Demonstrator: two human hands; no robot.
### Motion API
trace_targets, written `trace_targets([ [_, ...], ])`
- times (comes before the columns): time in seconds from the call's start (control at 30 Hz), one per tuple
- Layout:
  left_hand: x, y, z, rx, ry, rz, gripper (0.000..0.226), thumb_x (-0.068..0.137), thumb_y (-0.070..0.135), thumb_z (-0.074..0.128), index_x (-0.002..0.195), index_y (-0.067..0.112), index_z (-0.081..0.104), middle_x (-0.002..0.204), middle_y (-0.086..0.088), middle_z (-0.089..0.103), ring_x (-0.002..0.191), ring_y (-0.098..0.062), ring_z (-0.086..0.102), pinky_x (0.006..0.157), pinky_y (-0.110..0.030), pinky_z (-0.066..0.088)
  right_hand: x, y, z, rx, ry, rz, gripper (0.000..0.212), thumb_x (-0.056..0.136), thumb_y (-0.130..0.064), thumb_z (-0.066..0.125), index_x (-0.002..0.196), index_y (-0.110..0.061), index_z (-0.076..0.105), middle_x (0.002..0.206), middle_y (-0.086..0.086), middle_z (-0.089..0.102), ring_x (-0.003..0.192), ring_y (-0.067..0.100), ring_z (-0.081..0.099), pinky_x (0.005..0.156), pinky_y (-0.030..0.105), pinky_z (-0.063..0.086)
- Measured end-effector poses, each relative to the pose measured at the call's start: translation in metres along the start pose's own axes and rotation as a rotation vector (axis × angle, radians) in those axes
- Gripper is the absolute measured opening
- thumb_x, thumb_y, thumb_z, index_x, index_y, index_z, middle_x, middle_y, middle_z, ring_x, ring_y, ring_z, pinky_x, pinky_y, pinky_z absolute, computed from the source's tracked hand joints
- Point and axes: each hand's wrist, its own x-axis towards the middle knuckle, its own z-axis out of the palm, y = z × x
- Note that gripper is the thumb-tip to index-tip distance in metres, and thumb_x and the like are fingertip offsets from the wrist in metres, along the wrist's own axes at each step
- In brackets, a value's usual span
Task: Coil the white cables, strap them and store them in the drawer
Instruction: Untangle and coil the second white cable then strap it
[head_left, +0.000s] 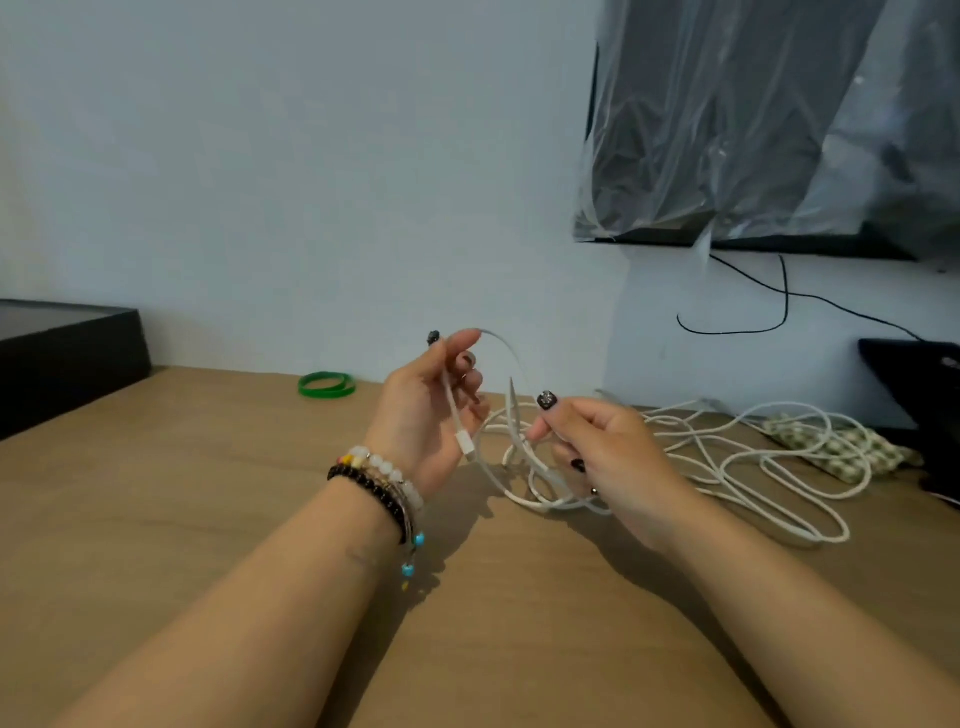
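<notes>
First loop going in: the left hand (431, 410) grips the white cable (506, 358) near its plug, the right hand (597, 441) pinches it further along. The rest sprawls on the table (208, 493). Next, probably another turn fed leftward.

On the desk (208, 493) a tangle of cables (727, 457) lies right of centre. The left hand (426, 410) and right hand (597, 447) are raised above the desk, just before the tangle, one cable looped between them. A band (326, 385) lies behind the left hand near the wall; a box (62, 353) sits far left; a pouch (836, 447) lies under the tangle's right end.
</notes>
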Motion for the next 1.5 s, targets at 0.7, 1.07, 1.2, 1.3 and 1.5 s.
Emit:
trace_targets([
  [0.7, -0.014, -0.007, 0.011, 0.087, -0.229, 0.100, 0.016, 0.076, 0.033, 0.062, 0.084, 0.027, 0.076, 0.109, 0.002, 0.072, 0.093, -0.011, 0.059, 0.080, -0.030, 0.045, -0.011, -0.003, -0.001, -0.114, -0.131, -0.136, 0.033, 0.086, -0.039, 0.056, 0.116, -0.028, 0.064, 0.052, -0.002, 0.047, 0.042, 0.001, 0.040, 0.047, 0.006, 0.036],
  [1.07, -0.018, -0.005, 0.016, 0.028, -0.229, 0.083, 0.012, 0.076, 0.023, 0.066, 0.076, 0.023, 0.078, 0.111, -0.001, 0.072, 0.090, -0.010, 0.054, 0.091, -0.032, 0.035, -0.008, 0.004, -0.001, -0.312, 0.056, -0.327, 0.013, 0.089, -0.028, 0.066, 0.100, -0.032, 0.062, 0.046, -0.008, 0.047, 0.044, 0.004, 0.042, 0.047, 0.012, 0.036],
  [1.2, -0.017, -0.003, 0.016, -0.029, -0.257, 0.052, 0.013, 0.077, 0.021, 0.065, 0.075, 0.020, 0.078, 0.113, -0.004, 0.071, 0.090, -0.008, 0.057, 0.090, -0.025, 0.043, -0.005, 0.006, -0.002, -0.383, 0.117, -0.368, 0.011, 0.089, -0.030, 0.066, 0.100, -0.031, 0.066, 0.046, -0.010, 0.046, 0.044, 0.005, 0.042, 0.046, 0.012, 0.033],
  [1.3, -0.014, -0.004, 0.015, -0.093, -0.254, 0.017, 0.012, 0.082, 0.017, 0.063, 0.081, 0.012, 0.074, 0.112, -0.006, 0.071, 0.085, -0.007, 0.062, 0.073, -0.017, 0.053, -0.003, 0.009, -0.003, -0.423, 0.153, -0.372, 0.013, 0.089, -0.032, 0.065, 0.102, -0.029, 0.067, 0.047, -0.010, 0.047, 0.045, 0.005, 0.043, 0.047, 0.013, 0.034],
  [1.5, -0.013, -0.007, 0.014, -0.134, -0.250, -0.046, 0.016, 0.081, 0.016, 0.061, 0.076, 0.007, 0.073, 0.115, -0.010, 0.070, 0.082, -0.009, 0.065, 0.074, -0.017, 0.055, -0.002, 0.010, -0.005, -0.467, 0.142, -0.390, 0.007, 0.091, -0.028, 0.064, 0.088, -0.035, 0.064, 0.045, -0.012, 0.048, 0.044, 0.006, 0.043, 0.044, 0.013, 0.032],
])
